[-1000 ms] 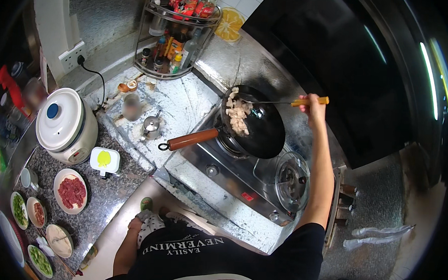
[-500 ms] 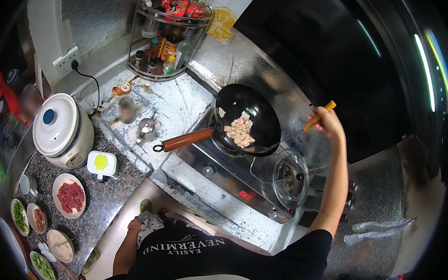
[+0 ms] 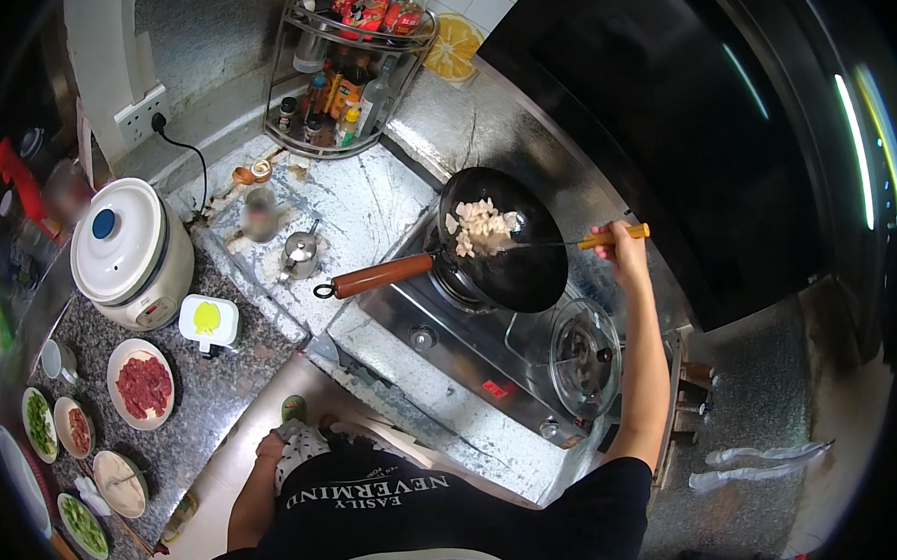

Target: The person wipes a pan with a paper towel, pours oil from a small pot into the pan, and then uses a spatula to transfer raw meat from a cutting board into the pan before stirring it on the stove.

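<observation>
My right hand (image 3: 622, 256) is closed round the yellowish wooden handle of a spatula (image 3: 596, 242). Its thin metal shaft reaches into a black wok (image 3: 529, 279), and the blade is blurred beside pale, cooked-looking meat pieces (image 3: 485, 220). The meat lies toward the far side of the wok. A brown wooden handle (image 3: 384, 276) juts from the wok to the left, with no hand on it. Low at my side, my left hand (image 3: 273, 445) rests against patterned shorts; its fingers are too small and hidden to read.
A glass lid (image 3: 583, 358) lies on the stove (image 3: 436, 345) right of the wok. Left of it stand a metal pot (image 3: 300, 254) and a jar (image 3: 259, 217). The granite counter holds a white cooker (image 3: 119, 251), a plate of raw meat (image 3: 142, 385) and several small dishes. A bottle rack (image 3: 332, 85) stands behind.
My right hand has come down and left, bringing the spatula into the wok. The meat has shifted from the near part of the wok toward its far side. My left hand stays put.
</observation>
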Available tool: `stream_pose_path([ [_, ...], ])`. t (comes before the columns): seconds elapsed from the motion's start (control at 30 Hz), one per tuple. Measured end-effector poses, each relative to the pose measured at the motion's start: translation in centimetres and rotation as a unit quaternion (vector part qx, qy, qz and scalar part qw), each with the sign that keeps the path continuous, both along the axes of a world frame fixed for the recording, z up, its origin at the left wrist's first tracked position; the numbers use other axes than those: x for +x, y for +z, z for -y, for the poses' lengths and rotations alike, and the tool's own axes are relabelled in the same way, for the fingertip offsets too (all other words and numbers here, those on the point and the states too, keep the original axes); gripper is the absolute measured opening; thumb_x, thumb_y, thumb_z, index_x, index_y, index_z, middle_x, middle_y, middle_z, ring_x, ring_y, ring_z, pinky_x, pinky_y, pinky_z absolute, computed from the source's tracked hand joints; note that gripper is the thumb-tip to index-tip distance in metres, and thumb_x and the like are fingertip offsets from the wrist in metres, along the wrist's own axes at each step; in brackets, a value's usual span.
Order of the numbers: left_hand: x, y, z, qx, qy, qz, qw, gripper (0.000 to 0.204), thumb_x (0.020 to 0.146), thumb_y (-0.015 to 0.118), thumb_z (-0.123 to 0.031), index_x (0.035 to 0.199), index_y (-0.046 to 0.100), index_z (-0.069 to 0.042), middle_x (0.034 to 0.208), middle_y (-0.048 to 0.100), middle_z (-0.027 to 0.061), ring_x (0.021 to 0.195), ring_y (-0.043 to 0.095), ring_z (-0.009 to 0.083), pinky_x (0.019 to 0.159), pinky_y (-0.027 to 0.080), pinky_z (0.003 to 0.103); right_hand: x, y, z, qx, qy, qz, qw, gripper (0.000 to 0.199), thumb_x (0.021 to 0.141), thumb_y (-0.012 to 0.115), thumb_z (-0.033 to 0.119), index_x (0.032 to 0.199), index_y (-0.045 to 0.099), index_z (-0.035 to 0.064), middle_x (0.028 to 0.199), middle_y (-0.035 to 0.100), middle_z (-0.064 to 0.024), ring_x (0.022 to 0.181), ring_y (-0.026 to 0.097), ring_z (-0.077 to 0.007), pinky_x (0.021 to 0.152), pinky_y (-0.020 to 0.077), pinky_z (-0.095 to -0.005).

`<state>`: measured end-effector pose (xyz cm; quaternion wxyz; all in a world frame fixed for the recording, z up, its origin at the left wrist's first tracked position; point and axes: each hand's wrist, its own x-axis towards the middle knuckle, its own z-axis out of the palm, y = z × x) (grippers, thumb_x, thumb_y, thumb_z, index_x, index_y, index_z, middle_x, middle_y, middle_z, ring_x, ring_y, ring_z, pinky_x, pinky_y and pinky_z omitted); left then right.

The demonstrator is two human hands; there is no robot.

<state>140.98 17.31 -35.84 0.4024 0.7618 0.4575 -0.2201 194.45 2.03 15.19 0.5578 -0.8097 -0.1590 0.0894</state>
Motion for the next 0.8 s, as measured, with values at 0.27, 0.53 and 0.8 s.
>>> stream_pose_path([
  [0.27, -0.1, 0.4, -0.5, -0.027, -0.014, -0.017, 0.999, 0.057, 0.072, 0.052, -0.047, 0.101, 0.05, 0.002, 0.094, 0.057, 0.0232, 0.092, 0.055, 0.034, 0.08, 0.043, 0.04, -3.8, 7.9, 0.7, -0.184, 0.048, 0.043, 0.981, 0.023, 0.081, 0.043, 0.015, 0.069, 0.053, -0.0022, 0.064, 0.06, -0.0106, 0.036, 0.047, -0.0066, 0.033, 0.0386, -0.0163],
  [0.53, 0.2, 0.8, -0.5, -0.036, 0.006, -0.024, 0.999, 0.062, 0.07, 0.053, -0.049, 0.104, 0.048, 0.003, 0.096, 0.056, 0.0239, 0.094, 0.054, 0.0336, 0.081, 0.043, 0.04, 0.8, 1.3, -1.7, 0.098, -0.028, -0.138, 0.985, 0.023, 0.084, 0.046, 0.018, 0.08, 0.05, -0.004, 0.076, 0.061, -0.0163, 0.044, 0.055, -0.0122, 0.04, 0.0485, -0.0163],
  [0.8, -1.1, -0.6, 0.0, -0.014, 0.056, -0.028, 0.998, 0.046, 0.069, 0.061, -0.036, 0.094, 0.052, 0.001, 0.092, 0.057, 0.0236, 0.09, 0.055, 0.0352, 0.076, 0.045, 0.041, 1.0, 6.2, 0.2, -0.128, 0.008, 0.073, 0.989, 0.02, 0.079, 0.043, 0.013, 0.072, 0.054, -0.003, 0.069, 0.061, -0.0119, 0.04, 0.051, -0.0095, 0.037, 0.0428, -0.0184],
])
